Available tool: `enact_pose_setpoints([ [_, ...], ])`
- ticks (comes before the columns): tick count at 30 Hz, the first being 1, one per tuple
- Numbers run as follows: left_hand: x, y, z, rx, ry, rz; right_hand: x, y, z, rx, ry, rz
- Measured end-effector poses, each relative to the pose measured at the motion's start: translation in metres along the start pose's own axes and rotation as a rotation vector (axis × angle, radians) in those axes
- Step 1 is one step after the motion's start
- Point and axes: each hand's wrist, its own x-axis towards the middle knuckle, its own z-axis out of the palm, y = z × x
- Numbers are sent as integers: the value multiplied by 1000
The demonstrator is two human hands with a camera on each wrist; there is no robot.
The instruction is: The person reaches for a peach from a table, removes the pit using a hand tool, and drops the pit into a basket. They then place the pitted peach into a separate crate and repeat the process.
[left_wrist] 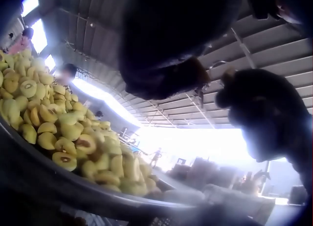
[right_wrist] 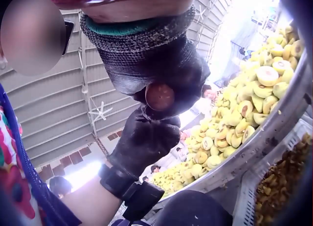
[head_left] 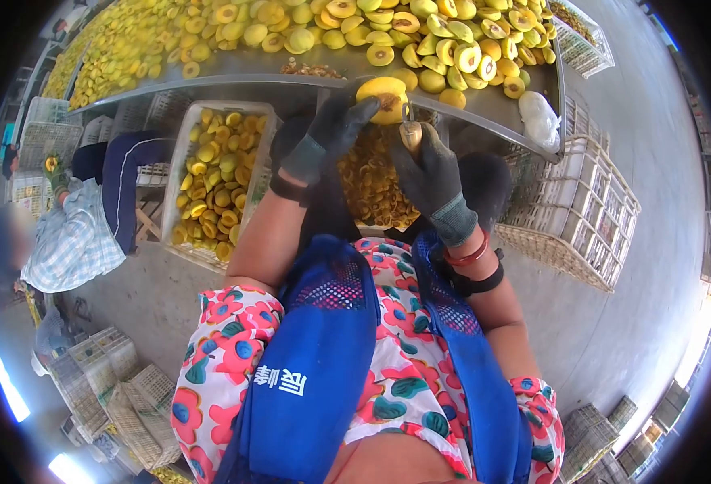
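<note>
Dark-gloved, my left hand holds a halved yellow fruit by its edge, the brownish cut centre showing in the head view. The right hand, also gloved, grips the wooden handle of a small tool. Its metal end meets the fruit's right side. In the right wrist view the round handle end sticks out of the right hand, with the left hand just below. Both hands are dark shapes in the left wrist view, where finger detail is lost.
Beyond the hands, a metal-edged table bears many halved fruits. A crate of yellow halves stands at left, and brownish pieces lie in a container below the hands. Another person sits far left; a white crate is at right.
</note>
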Motion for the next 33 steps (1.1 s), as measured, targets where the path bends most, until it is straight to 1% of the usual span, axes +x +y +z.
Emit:
enact_pose_setpoints([
  [2, -13, 18, 13, -23, 56, -45, -4, -2, 0, 13, 15, 1],
  [5, -16, 6, 22, 209, 98, 151, -9, 0, 1, 19, 9, 21],
  [8, -19, -5, 31, 176, 182, 221, -13, 7, 6, 83, -5, 32],
  [13, -20, -6, 43, 135, 252, 225, -16, 22, 16, 186, -17, 46],
  [16, -21, -9, 47, 125, 272, 210, -14, 9, 11, 208, -79, 157],
  [18, -22, -10, 47, 116, 270, 202, -15, 6, 11, 288, -124, 217],
  [22, -22, -11, 45, 105, 243, 204, -14, -6, 1, 522, -245, 371],
  [25, -24, -11, 42, 104, 206, 184, -13, -4, -8, 757, -452, 506],
  [29, -29, -20, 40, 35, 156, 193, -13, -11, -12, 965, -513, 742],
  [31, -26, -28, 42, 14, 120, 349, -13, -11, -16, 1063, -571, 863],
  [33, -29, -21, 36, 11, 117, 383, -14, -5, -13, 1149, -621, 818],
])
